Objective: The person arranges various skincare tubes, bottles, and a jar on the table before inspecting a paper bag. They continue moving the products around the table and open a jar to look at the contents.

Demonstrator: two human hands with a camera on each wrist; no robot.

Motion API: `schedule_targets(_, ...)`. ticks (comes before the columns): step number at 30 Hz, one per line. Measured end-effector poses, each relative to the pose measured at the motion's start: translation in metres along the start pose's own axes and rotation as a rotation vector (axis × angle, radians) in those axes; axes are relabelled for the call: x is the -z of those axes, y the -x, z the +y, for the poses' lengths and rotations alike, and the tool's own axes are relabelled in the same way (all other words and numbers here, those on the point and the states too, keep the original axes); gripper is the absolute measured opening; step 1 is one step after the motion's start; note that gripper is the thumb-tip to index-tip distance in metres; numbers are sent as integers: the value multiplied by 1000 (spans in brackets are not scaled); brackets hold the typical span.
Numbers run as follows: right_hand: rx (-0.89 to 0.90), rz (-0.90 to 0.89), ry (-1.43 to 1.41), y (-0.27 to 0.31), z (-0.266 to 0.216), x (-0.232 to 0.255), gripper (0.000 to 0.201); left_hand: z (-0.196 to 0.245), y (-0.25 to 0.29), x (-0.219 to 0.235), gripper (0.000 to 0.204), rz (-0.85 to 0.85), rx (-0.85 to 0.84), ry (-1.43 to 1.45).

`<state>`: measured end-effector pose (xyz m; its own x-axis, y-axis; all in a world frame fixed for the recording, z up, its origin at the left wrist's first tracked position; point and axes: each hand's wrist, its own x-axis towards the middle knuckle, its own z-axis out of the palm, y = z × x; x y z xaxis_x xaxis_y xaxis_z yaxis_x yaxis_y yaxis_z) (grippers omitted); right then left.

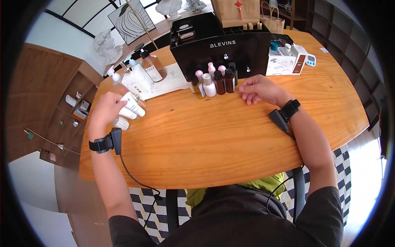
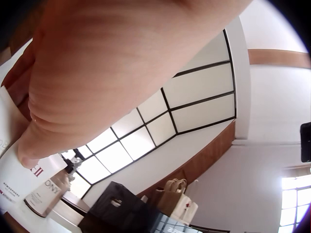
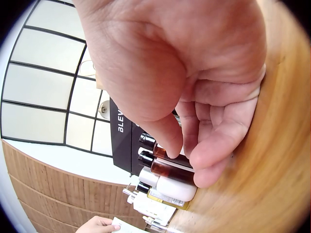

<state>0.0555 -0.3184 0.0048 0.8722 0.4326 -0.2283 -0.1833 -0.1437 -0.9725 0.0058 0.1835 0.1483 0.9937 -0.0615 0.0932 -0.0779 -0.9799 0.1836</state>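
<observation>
Here, left fingers on tube, red letters only in left wrist view

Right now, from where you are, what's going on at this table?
A person sits at a wooden table. The left hand grips a white tube, near a white tray that holds pump bottles. The right hand holds nothing, its fingers loosely curled, beside a group of small bottles standing in front of the black box.
</observation>
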Motion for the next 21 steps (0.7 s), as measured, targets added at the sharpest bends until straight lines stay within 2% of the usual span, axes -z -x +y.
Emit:
schedule_targets(3,10,-24,15,1,2,2,19,30,13,-3,24,-11,-70,-24)
schedule_targets(5,22,-42,36,4,-2,0,20,56,21,-11,23,-53,-225,67)
schedule_targets(7,15,-128,282,8,-11,-7,25,87,28,-20,23,-86,-263,106)
schedule_targets(8,7,-122,294,12,-19,-17,25,101,30,-26,22,-120,-296,134)
schedule_targets(10,88,-158,366,22,-29,-46,34,124,33,-36,22,-146,-344,178)
schedule_targets(12,431,-77,534,22,-22,-67,38,152,37,-38,23,-191,-405,233)
schedule_targets(13,416,-62,545,27,-22,-77,38,163,37,-37,22,-218,-417,239)
schedule_targets(15,566,-9,506,37,-28,-93,39,177,33,-42,22,-222,-459,282)
schedule_targets(19,518,74,687,46,-37,-99,36,193,30,-50,21,-192,-517,270)
schedule_targets(21,508,83,670,41,-29,-96,35,192,28,-61,22,-168,-529,298)
